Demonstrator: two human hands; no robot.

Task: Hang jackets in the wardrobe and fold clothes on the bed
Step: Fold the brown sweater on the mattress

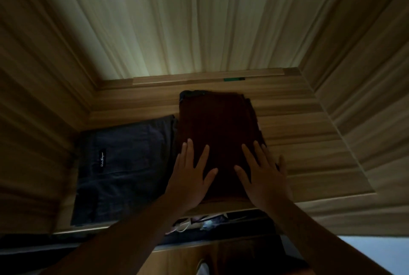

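Observation:
A folded dark brown garment (218, 119) lies on a wooden wardrobe shelf (298, 141), on top of another dark folded piece whose edge shows at its far end. My left hand (191, 177) rests flat on its near left part with fingers spread. My right hand (263, 175) lies flat on its near right edge, fingers straight. To the left on the same shelf sits a folded dark navy garment (124, 170) with a small black label (102, 160).
Wooden walls (365, 75) close the shelf on the left, back and right. A small green mark (234, 79) sits on the back ledge. Below the shelf's front edge, dark hanging clothes and a pale hanger (199, 222) show. The light is dim.

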